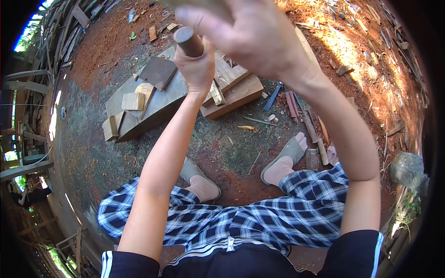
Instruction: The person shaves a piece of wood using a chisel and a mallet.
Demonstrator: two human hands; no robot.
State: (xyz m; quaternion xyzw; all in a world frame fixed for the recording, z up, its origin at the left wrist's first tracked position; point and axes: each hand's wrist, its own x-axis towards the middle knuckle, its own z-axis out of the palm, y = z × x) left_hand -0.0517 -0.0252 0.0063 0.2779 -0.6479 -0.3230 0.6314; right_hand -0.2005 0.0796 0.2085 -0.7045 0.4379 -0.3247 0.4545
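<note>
My left hand [197, 72] is wrapped around a thick, round brown tool handle [191, 44], its flat end facing up; the tool's lower part is hidden. Above and to the right, my right hand [255, 39] is raised, blurred, and closed on a blurred brownish wooden piece [208, 6] cut off by the top edge. Below my left hand lies a long, heavy timber [153, 109]. Resting on it are a dark flat board [157, 72] and a small pale wood block [133, 101]. Beside it is a brown timber block [236, 98], partly behind my forearm.
On the ground to the right lie a blue metal blade [272, 97], reddish sticks [292, 106] and a long wooden handle [310, 127]. A rough grey block [410, 171] stands at far right. My sandalled feet [285, 157] flank the middle. Wood scraps [153, 32] litter the soil.
</note>
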